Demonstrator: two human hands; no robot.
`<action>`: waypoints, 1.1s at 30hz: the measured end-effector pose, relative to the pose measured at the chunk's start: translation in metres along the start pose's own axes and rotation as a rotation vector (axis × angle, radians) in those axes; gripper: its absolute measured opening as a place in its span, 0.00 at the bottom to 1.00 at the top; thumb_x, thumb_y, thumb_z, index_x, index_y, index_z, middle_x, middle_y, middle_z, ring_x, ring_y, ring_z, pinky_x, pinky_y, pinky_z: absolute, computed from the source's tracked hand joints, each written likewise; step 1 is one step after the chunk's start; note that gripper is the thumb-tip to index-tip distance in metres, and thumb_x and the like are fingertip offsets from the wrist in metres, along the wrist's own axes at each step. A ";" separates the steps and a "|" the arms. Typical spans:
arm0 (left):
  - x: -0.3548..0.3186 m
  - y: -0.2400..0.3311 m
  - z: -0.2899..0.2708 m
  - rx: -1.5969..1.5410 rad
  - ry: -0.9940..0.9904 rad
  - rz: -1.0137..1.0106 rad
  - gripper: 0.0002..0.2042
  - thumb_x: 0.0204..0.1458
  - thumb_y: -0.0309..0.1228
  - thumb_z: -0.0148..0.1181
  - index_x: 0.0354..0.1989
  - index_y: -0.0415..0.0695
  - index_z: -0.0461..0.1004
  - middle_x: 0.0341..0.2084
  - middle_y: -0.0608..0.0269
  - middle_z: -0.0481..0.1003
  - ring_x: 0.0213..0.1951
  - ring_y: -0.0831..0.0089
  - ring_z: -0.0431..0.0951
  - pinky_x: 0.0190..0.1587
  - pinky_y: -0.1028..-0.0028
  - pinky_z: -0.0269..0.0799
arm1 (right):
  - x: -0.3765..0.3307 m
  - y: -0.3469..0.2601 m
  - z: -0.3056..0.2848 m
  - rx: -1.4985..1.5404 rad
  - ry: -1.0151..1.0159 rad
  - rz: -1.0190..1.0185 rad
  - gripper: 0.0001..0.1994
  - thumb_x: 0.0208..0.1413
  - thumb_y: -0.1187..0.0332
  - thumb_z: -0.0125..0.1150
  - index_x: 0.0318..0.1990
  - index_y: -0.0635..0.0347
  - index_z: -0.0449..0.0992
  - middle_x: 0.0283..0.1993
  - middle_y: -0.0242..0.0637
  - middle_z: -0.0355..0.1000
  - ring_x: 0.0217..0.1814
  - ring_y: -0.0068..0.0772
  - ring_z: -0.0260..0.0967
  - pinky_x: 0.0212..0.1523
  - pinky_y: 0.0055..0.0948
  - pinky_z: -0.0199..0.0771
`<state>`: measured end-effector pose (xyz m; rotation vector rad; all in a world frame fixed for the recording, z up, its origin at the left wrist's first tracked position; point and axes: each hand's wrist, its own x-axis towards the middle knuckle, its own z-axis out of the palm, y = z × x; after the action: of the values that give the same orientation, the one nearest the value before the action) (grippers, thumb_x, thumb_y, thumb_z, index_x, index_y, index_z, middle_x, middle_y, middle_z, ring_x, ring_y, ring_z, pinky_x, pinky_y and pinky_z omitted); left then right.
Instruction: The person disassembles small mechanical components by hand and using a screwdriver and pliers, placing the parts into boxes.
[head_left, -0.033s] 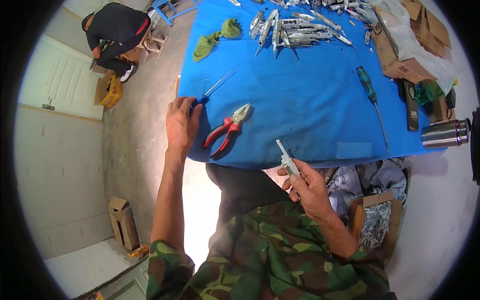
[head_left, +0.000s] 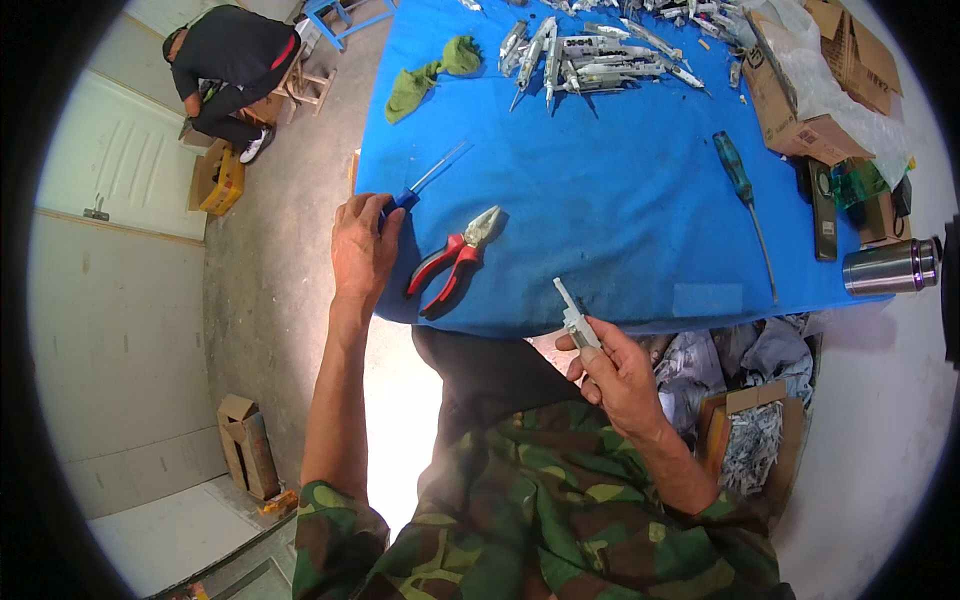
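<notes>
At the table's left edge, my left hand (head_left: 365,245) is closed over the handle of a blue-handled screwdriver (head_left: 407,195). Its thin shaft lies pointing up and to the right on the blue cloth (head_left: 590,200). My right hand (head_left: 618,378) pinches a slim, pale grey-white part with a narrow tip (head_left: 577,322), held just off the front edge; fingers hide its lower end. Between the hands lie red-and-black handled pliers (head_left: 460,258), jaws pointing away from me. Toward the right a green-handled screwdriver (head_left: 737,175) rests with its long shaft toward me.
A pile of similar pale parts (head_left: 605,65) lies at the far side, beside a crumpled green glove or cloth (head_left: 425,82). On the right are an opened carton (head_left: 790,110), a dark device (head_left: 823,212) and a metal flask (head_left: 885,270). Another person (head_left: 235,65) sits bent over, far left.
</notes>
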<state>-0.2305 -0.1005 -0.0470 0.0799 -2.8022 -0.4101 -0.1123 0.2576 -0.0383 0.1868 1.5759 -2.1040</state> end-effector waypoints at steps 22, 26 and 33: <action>-0.082 0.103 -0.035 -0.293 0.093 0.093 0.11 0.62 0.26 0.67 0.52 0.40 0.80 0.48 0.51 0.81 0.49 0.62 0.83 0.47 0.64 0.81 | 0.039 -0.092 -0.183 -1.046 0.965 -0.460 0.22 0.58 0.62 0.68 0.58 0.61 0.76 0.44 0.47 0.81 0.42 0.49 0.79 0.44 0.43 0.78; -0.092 0.109 -0.033 -0.397 0.075 0.026 0.11 0.62 0.25 0.67 0.52 0.41 0.80 0.47 0.51 0.81 0.47 0.61 0.83 0.46 0.64 0.81 | 0.061 -0.099 -0.198 -1.111 0.909 -0.432 0.20 0.56 0.58 0.71 0.54 0.56 0.79 0.45 0.46 0.82 0.48 0.54 0.79 0.48 0.47 0.77; -0.108 0.108 -0.039 -0.456 0.046 0.025 0.12 0.61 0.25 0.68 0.53 0.42 0.80 0.47 0.51 0.82 0.47 0.62 0.83 0.45 0.66 0.82 | 0.089 -0.106 -0.210 -1.057 0.877 -0.473 0.14 0.56 0.63 0.72 0.49 0.50 0.81 0.42 0.45 0.81 0.46 0.54 0.78 0.44 0.48 0.76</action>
<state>-0.1172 0.0031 -0.0116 -0.0465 -2.5894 -1.0107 -0.2777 0.4471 -0.0494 0.4093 3.2800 -1.1553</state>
